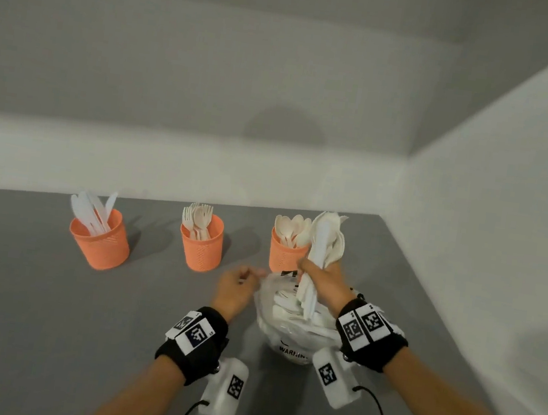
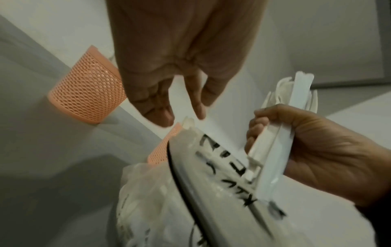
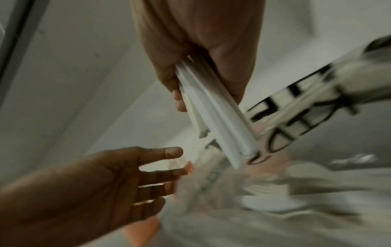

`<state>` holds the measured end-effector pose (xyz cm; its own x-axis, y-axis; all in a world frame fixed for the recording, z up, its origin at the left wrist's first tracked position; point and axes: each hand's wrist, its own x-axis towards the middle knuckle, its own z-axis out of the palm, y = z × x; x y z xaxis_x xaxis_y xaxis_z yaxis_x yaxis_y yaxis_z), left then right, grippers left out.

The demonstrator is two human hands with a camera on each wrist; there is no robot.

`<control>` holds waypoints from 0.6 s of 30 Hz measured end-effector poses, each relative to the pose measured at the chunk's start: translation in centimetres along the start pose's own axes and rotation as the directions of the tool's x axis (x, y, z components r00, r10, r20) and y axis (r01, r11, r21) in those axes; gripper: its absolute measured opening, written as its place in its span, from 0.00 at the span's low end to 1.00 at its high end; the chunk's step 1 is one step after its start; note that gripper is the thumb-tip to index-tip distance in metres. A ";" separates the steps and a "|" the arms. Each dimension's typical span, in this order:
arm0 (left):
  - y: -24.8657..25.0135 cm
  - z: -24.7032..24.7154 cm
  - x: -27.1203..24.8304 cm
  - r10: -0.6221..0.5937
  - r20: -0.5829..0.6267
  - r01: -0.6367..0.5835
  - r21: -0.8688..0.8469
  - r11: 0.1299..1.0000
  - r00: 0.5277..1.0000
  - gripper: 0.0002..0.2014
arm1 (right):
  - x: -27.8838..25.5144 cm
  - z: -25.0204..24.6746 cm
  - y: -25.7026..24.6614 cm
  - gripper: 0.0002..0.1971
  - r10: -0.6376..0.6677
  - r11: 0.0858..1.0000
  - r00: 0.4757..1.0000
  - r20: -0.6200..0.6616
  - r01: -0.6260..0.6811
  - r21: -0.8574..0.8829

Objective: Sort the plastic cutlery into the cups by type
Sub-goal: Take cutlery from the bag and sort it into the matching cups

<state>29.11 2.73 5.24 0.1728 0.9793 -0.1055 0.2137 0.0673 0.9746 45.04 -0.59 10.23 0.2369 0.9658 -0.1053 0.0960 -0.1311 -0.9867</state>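
The right hand [image 1: 321, 277] grips a bundle of white plastic cutlery [image 1: 321, 247] above the clear plastic bag [image 1: 285, 326] on the grey worktop [image 1: 30, 298]. The left hand [image 1: 237, 287] has its fingers [image 3: 156, 173] spread, perhaps touching the bag, near three orange cups [image 1: 201, 243].

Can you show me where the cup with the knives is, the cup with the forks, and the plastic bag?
knife cup [image 1: 100, 246]: head view, orange mesh wall.
fork cup [image 1: 201, 250]: head view, orange front wall.
plastic bag [image 1: 279, 332]: head view, clear front side.
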 end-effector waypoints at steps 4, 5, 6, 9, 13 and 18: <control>0.4 -2.2 -1.3 -0.296 0.020 0.266 -0.495 0.827 0.955 0.13 | 0.1 3.8 -1.1 0.06 0.000 0.953 1.000 0.019 -0.006 0.304; 0.2 -2.8 -1.6 -0.370 0.094 0.352 -0.583 0.732 0.924 0.15 | 0.1 5.0 -1.1 0.07 -0.001 0.945 1.000 0.026 -0.008 0.328; 0.1 -3.4 -2.0 -0.429 0.169 0.430 -0.639 0.638 0.887 0.17 | 0.0 6.2 -1.3 0.08 -0.006 0.944 0.999 0.032 -0.005 0.329; -0.6 -5.0 -2.4 -0.483 0.335 0.560 -0.690 0.460 0.809 0.27 | -0.2 10.2 -1.2 0.07 -0.031 0.958 0.998 0.052 0.015 0.285; -0.2 -7.7 -2.0 -0.407 0.351 0.503 -0.783 0.367 0.843 0.24 | -0.6 15.0 -1.5 0.06 -0.007 0.958 1.000 0.010 0.004 0.285; 0.4 -11.1 -1.4 -0.350 0.353 0.495 -0.687 0.532 0.867 0.18 | -0.4 19.6 -2.1 0.18 0.017 0.946 1.000 0.001 -0.017 0.324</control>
<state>18.30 3.51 7.92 0.4145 0.7585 -0.5029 -0.4612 0.6515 0.6024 25.82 3.64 9.91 0.2376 0.9636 -0.1223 -0.2263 -0.0676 -0.9717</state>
